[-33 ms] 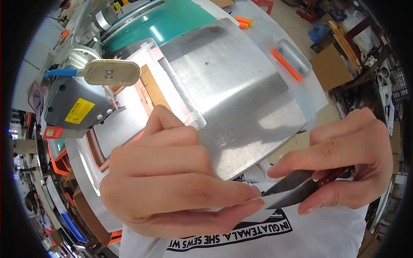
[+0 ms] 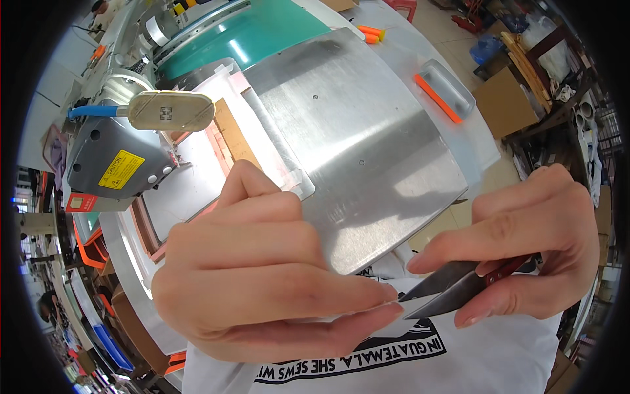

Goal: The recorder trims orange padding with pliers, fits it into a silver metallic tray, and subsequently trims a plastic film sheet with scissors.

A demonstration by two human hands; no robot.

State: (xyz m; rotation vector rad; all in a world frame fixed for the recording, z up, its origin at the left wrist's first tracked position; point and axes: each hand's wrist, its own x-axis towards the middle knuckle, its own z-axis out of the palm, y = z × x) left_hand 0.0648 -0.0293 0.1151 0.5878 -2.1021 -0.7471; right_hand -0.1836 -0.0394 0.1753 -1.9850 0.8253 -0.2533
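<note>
My right hand (image 2: 538,240) holds a pair of thread snips (image 2: 445,302) with dark metal blades and a dark red handle, thumb below and fingers above. The blades stand apart, their tips pointing left. Close to those tips, my left hand (image 2: 256,276) pinches the end of a thin white strip (image 2: 415,304) between thumb and index finger. This strip reaches in between the blades; whether it is a label, tape or cloth I cannot tell. Below both hands, white cloth (image 2: 485,358) with black printing spreads along the lower edge.
A sewing machine head (image 2: 108,154) with a yellow sticker and a pale oval lamp (image 2: 172,111) stands at left. A shiny metal plate (image 2: 354,125) lies ahead, beside a tan strip (image 2: 237,134). An orange-edged tray (image 2: 453,92) sits far right, near a cardboard box (image 2: 504,102).
</note>
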